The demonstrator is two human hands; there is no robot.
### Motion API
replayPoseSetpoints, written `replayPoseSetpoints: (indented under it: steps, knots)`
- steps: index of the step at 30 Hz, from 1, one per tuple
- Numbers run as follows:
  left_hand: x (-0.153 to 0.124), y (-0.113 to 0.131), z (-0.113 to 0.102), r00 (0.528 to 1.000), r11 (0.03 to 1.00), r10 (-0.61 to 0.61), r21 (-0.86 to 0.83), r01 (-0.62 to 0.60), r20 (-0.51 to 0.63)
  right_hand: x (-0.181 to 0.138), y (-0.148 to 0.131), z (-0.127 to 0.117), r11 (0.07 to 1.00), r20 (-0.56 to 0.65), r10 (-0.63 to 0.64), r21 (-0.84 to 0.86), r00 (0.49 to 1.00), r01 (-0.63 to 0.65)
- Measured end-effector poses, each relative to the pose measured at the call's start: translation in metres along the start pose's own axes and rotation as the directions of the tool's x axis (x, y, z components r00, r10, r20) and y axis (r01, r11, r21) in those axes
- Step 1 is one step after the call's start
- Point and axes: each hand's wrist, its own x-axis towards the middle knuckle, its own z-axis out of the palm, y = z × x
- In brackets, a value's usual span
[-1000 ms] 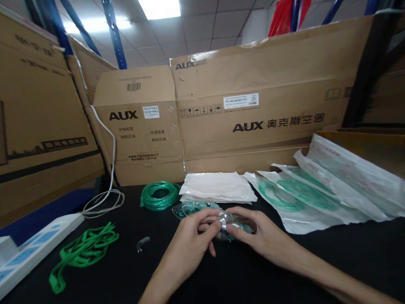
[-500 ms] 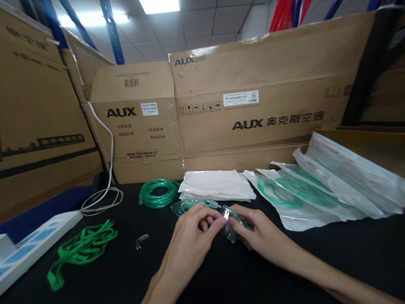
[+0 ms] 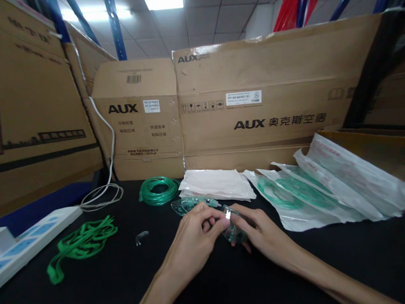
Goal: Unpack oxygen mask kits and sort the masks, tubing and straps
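Above the black table, a clear green-tinted oxygen mask [image 3: 234, 234] is held between both hands. My right hand [image 3: 258, 227] is closed round the mask's right side. The thumb and index finger of my left hand [image 3: 200, 229] pinch at its left edge, by a shiny metal nose clip [image 3: 227, 214]; the other left fingers are curled. Just beyond my left hand lies a second clear green piece [image 3: 193, 204], which looks like another mask, partly hidden by that hand. Left of my hands a small clear bent plastic piece [image 3: 142, 236] rests on the table.
Behind the hands sit a coil of green tubing [image 3: 158, 191] and white flat packets [image 3: 215, 185]. Bags with green tubing [image 3: 300, 193] spread at right. Green elastic straps [image 3: 84, 242] and a white power strip [image 3: 36, 242] lie at left. Cardboard panels [image 3: 265, 136] stand behind.
The camera view has shifted slightly. My right hand's fingers have moved a little on the mask, showing more of it; my left hand keeps its pinch by the metal clip.
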Motion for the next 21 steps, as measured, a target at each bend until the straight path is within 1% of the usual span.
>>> replayPoseSetpoints:
  steps: [4, 8, 10, 16, 19, 21]
  knots:
    - [-0.001, 0.002, 0.001, 1.0, 1.0, -0.004, -0.003, 0.004, 0.0, -0.002, -0.005, -0.003, 0.999, 0.008, -0.03, -0.043, 1.0, 0.03]
    - [-0.003, 0.001, 0.002, 1.0, 1.0, -0.015, -0.004, 0.015, 0.005, -0.003, -0.009, -0.005, 0.992, -0.011, -0.065, -0.11, 0.998, 0.063]
    - [-0.003, 0.001, 0.003, 1.0, 1.0, -0.016, -0.007, 0.016, 0.009, -0.003, -0.011, -0.005, 0.99, -0.004, -0.062, -0.126, 0.998, 0.061]
    - [-0.001, -0.001, 0.004, 1.0, 1.0, 0.006, -0.03, -0.006, 0.004, -0.002, -0.009, -0.002, 0.996, 0.02, 0.021, -0.087, 1.0, -0.02]
    - [0.0, -0.001, 0.003, 1.0, 0.999, 0.021, -0.038, -0.021, 0.009, -0.001, -0.005, -0.001, 0.995, 0.027, 0.098, -0.001, 0.995, -0.098]
    - [0.0, -0.002, 0.003, 0.999, 0.999, 0.03, -0.033, -0.029, 0.013, 0.0, -0.002, -0.001, 0.988, 0.052, 0.133, 0.067, 0.99, -0.136]
